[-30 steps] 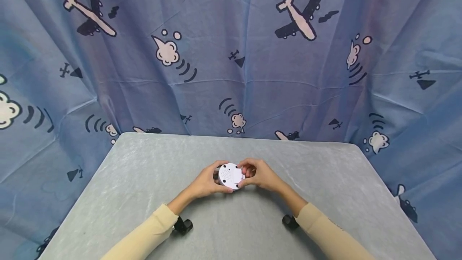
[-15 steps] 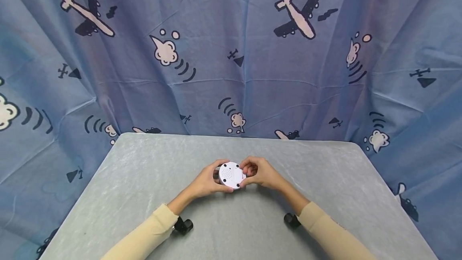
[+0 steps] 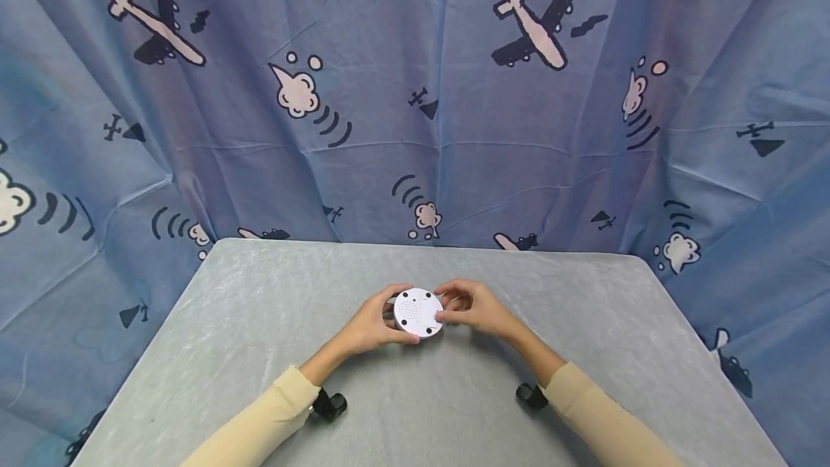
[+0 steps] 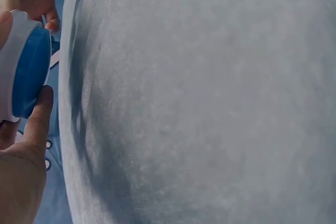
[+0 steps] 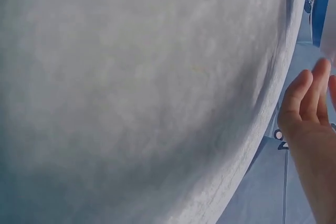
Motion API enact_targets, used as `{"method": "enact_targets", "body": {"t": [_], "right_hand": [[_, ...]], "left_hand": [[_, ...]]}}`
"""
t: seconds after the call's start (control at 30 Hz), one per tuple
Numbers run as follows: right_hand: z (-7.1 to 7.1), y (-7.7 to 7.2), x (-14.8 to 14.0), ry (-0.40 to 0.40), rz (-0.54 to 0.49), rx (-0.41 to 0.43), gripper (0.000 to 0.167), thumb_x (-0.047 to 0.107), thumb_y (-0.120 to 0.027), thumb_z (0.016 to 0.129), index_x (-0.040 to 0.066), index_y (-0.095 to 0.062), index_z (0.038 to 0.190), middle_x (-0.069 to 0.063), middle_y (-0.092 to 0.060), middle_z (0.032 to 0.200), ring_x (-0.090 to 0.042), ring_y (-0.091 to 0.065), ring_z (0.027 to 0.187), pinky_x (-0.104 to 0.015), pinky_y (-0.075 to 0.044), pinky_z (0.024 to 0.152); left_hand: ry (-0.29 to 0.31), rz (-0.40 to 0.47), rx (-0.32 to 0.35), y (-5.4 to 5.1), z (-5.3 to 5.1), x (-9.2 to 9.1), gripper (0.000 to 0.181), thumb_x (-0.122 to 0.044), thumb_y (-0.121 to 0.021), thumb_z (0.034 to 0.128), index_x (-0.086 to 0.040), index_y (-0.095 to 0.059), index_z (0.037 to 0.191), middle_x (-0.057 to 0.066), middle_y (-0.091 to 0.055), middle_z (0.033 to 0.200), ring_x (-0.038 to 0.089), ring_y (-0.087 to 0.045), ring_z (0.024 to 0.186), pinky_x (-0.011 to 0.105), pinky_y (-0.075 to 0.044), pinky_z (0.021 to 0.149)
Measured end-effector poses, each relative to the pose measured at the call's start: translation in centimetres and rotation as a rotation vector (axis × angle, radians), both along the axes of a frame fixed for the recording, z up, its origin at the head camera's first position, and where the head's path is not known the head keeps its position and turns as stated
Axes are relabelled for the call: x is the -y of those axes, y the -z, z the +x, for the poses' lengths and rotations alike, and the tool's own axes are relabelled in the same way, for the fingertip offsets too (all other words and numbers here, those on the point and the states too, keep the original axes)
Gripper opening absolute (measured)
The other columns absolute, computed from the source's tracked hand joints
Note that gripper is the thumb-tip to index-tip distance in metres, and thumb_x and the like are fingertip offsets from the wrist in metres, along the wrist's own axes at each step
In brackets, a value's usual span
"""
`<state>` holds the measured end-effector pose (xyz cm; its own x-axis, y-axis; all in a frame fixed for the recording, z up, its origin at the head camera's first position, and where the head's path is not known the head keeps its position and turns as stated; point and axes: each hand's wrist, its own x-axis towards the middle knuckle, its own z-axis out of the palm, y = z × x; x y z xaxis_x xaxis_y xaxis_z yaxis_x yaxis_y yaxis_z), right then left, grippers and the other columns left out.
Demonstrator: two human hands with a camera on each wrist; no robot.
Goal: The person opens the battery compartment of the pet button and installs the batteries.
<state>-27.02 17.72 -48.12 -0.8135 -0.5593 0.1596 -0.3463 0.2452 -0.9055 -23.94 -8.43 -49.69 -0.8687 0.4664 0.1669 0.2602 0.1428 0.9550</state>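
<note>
Between both hands is a round white push-button device (image 3: 415, 312), its perforated underside with small black feet and a battery cover turned up in the head view. My left hand (image 3: 371, 323) grips its left side, thumb at the near edge and fingers at the far edge. A domed blue face (image 4: 32, 72) shows on its other side in the left wrist view. On the right edge, the thumb of my right hand (image 3: 480, 308) touches the cover area; its other fingers are loosely bent beside the rim. The device is only partly visible in the right wrist view.
A grey cloth-covered table (image 3: 259, 294) lies beneath the hands. Behind it hangs a blue curtain (image 3: 363, 186) printed with planes and clouds. Black wrist cameras (image 3: 331, 406) are strapped below both cream sleeves (image 3: 272, 409).
My right hand has eased its hold on the edge and shifted slightly right, its thumb now on the cover area. The cover looks flush with the underside now. My left hand keeps its grip.
</note>
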Motion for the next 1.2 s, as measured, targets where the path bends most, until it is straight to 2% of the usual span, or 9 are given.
{"method": "enact_targets", "body": {"t": [0.13,0.33,0.57,0.87,1.2], "right_hand": [[0.2,-0.1,0.2,-0.038,-0.016,0.060,0.045,0.000,-0.080,0.087,-0.008,-0.062,0.127,-0.021,-0.067,0.104,-0.030,-0.070,0.088,-0.028,-0.055,0.076],[0.2,-0.1,0.5,-0.001,-0.021,0.111,0.045,0.000,-0.082,0.085,-0.007,-0.064,0.125,-0.020,-0.068,0.102,-0.028,-0.069,0.086,-0.026,-0.054,0.075],[0.0,0.2,0.8,0.015,0.013,0.111,0.043,0.001,-0.083,0.084,-0.008,-0.065,0.122,-0.019,-0.068,0.097,-0.025,-0.067,0.082,-0.025,-0.053,0.070],[0.0,0.2,0.9,-0.012,0.063,0.112,0.043,0.003,-0.083,0.084,-0.007,-0.066,0.122,-0.014,-0.069,0.095,-0.024,-0.068,0.081,-0.025,-0.052,0.068],[0.0,-0.1,1.0,0.001,0.097,0.135,0.041,0.002,-0.085,0.082,-0.006,-0.067,0.118,-0.013,-0.070,0.093,-0.023,-0.068,0.080,-0.026,-0.052,0.065]], "left_hand": [[0.012,-0.005,-0.013,0.1,0.0,0.1,0.089,0.000,-0.092,0.0728,0.003,-0.043,0.147,0.017,-0.052,0.138,0.030,-0.060,0.114,0.032,-0.055,0.086],[0.011,0.008,-0.014,0.1,0.2,0.2,0.088,0.001,-0.091,0.0729,0.002,-0.044,0.147,0.019,-0.052,0.138,0.031,-0.060,0.114,0.032,-0.055,0.086],[0.019,0.022,-0.016,0.5,0.0,0.1,0.087,0.004,-0.090,0.0724,0.006,-0.044,0.146,0.022,-0.054,0.133,0.031,-0.062,0.109,0.032,-0.056,0.083],[0.015,-0.048,-0.004,0.8,-0.1,0.3,0.084,-0.001,-0.093,0.0706,0.003,-0.049,0.142,0.016,-0.060,0.123,0.021,-0.064,0.102,0.029,-0.055,0.081],[0.026,-0.052,-0.011,1.2,-0.3,0.1,0.086,0.001,-0.094,0.0683,0.005,-0.049,0.142,0.017,-0.059,0.126,0.022,-0.064,0.104,0.029,-0.055,0.083]]}}
